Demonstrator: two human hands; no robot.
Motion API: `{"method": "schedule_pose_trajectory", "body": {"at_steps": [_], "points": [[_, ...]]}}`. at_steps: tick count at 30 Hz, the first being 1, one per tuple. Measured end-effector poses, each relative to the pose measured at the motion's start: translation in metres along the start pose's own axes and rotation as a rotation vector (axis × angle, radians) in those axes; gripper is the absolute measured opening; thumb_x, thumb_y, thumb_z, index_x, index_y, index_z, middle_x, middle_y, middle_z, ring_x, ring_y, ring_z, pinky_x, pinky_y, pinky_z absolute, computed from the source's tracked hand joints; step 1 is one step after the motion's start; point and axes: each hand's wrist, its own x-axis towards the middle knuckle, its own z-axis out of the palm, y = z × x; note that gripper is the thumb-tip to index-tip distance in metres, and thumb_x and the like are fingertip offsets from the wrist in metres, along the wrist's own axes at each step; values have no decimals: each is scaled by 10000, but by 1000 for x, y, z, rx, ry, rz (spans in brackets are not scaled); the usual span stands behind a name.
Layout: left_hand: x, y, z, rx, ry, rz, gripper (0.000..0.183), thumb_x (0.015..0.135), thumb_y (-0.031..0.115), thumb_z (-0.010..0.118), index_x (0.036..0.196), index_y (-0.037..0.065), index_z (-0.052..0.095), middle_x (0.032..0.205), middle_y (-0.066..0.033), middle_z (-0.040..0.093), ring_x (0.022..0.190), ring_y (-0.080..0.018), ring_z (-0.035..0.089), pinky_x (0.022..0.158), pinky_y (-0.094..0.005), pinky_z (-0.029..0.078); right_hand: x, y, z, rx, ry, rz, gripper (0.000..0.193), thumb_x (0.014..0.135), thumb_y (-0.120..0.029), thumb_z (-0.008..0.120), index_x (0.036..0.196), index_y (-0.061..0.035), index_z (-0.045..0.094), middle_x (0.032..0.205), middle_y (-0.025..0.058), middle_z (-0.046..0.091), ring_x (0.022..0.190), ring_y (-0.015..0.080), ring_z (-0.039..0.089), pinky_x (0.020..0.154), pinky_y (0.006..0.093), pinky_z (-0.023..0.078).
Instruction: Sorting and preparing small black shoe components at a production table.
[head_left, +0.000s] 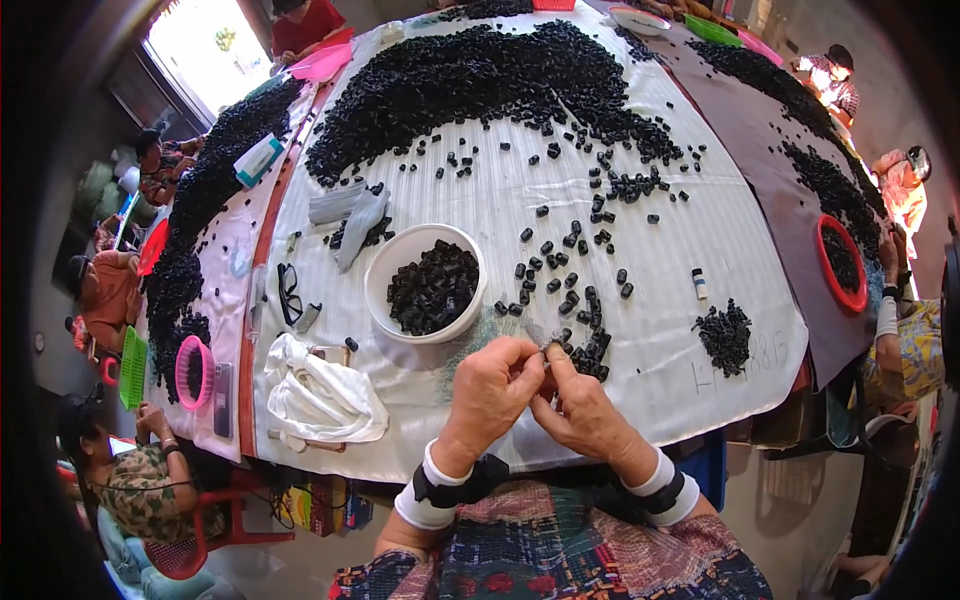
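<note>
My left hand and my right hand meet above the near part of the white-covered table. Their fingertips pinch together around a small black piece, mostly hidden by the fingers. Just beyond my right hand lies a cluster of short black cylinder-shaped pieces, with more scattered farther off. Left of my hands stands a white bowl partly filled with black pieces. A small heap of thinner black pieces lies to the right.
A huge black pile covers the far table. At left lie a white cloth, glasses and grey gloves. A small bottle is at right. People sit around side tables with a pink basket and a red tray.
</note>
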Motion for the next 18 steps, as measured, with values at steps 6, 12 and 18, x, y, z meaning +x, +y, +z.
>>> {"method": "schedule_pose_trajectory", "body": {"at_steps": [6,12,18], "points": [[2,-10,-3,-26,-35,39,80,747,70,620,763,-8,609,676,-88,580,527,-134,530,511,-272,432,-3,9,7,-231,91,-146,449,800,-79,573,1163,123,402,739,191,595,673,342,615,564,404,486],[-3,-15,2,-166,-55,-27,58,764,53,615,755,-1,595,639,-5,531,558,-66,480,512,-227,413,1,14,3,-568,139,-255,370,793,-122,581,1117,38,501,705,104,578,660,238,582,538,349,452],[6,-14,-6,-359,77,-79,158,758,73,704,894,32,633,721,45,533,661,-37,500,551,-169,422,2,14,-13,-872,109,-341,277,803,-167,556,1070,-109,605,679,4,510,651,167,524,527,310,372]]}}
